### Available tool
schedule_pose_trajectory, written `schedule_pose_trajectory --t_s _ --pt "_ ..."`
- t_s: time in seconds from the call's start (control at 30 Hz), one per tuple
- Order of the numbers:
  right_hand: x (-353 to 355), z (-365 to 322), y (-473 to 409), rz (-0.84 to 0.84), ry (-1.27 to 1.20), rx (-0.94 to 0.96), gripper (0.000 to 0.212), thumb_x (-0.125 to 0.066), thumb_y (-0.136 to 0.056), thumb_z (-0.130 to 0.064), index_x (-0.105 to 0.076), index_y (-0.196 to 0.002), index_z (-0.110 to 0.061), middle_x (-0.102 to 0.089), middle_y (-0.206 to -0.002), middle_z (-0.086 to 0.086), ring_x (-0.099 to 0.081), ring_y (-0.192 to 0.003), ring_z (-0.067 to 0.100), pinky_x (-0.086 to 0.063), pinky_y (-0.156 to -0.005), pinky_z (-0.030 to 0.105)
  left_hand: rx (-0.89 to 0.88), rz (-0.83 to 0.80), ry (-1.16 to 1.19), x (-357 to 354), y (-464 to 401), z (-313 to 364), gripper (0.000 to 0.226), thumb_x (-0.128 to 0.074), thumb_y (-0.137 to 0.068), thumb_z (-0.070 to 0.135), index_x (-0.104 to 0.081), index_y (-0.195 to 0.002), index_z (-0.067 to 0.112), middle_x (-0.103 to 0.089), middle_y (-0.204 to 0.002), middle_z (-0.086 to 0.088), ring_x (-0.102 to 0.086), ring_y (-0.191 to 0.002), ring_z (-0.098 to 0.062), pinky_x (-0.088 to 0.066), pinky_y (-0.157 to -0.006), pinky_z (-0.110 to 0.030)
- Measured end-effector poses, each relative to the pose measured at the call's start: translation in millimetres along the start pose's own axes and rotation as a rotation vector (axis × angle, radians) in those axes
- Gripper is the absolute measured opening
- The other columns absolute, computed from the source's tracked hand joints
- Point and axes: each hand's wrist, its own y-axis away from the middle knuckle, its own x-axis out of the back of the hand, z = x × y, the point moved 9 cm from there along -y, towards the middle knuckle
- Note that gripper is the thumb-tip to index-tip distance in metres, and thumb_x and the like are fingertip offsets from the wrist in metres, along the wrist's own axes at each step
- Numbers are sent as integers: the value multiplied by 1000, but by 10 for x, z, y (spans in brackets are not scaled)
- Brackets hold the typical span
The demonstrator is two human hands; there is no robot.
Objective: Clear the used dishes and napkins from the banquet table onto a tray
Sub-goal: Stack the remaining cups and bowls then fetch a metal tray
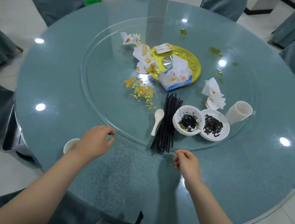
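Two empty hands hover over a banquet table [53,81] strewn with used dishes and stained napkins.

A cup [68,145] sits partly hidden just behind the left hand [94,140], whose fingers are loosely curled around nothing. Beyond it lie food scraps [139,92] and napkins [144,55]. Between the hands, slightly ahead, are a spoon [157,119] and black chopsticks [167,121], their near ends close to the right hand [186,162], also loosely curled and empty. Farther right of it sit two dirty bowls [201,124], more napkins [213,97] and stacked cups [239,112].
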Motion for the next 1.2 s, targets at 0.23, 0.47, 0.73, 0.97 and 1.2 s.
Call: schedule_pose_trajectory --t_s 0.23,0.47,0.73,0.97,1.2 --pt "-616 -100 282 -124 76 61 21 -45 -89 1 -63 -83 -9 -61 -64 5 -48 -53 15 -43 -52 25 33 15 -210 174 267 -424 44 -65 -84 46 -59 -121 24 -59 -123 1 -48 -123 -23 -35 -101 -40" --pt "-1018 -160 475 -250 511 306 25 -50 -90 -6 -63 -107 -20 -66 -101 -1 -57 -77 13 -44 -70 21 151 -122 -253 149 498 -827 62 -64 -80 53 -45 -134 31 -44 -141 8 -36 -132 -19 -32 -105 -40" --pt "-1567 -129 586 -464 1187 619 68 -44 -93 -14 -14 -154 -11 -2 -163 5 -6 -149 19 -10 -120 29 131 -164 -62 67 564 -886 71 -72 -82 35 -37 -143 24 -35 -143 -4 -41 -128 -26 -37 -105 -34" --pt "-1732 -91 524 -408 1477 661 74 -39 -93 -17 1 -154 -7 10 -161 12 8 -149 23 4 -121 37 126 -123 60 107 631 -809 81 -75 -79 37 -32 -147 26 -39 -136 0 -46 -122 -21 -41 -99 -30" --pt "-1946 -192 556 -466 1510 682 74 -41 -90 -19 -6 -154 -6 4 -162 14 2 -150 25 3 -122 39 100 -82 167 147 669 -656 80 -74 -80 35 -32 -147 22 -41 -142 1 -41 -130 -18 -33 -105 -27"
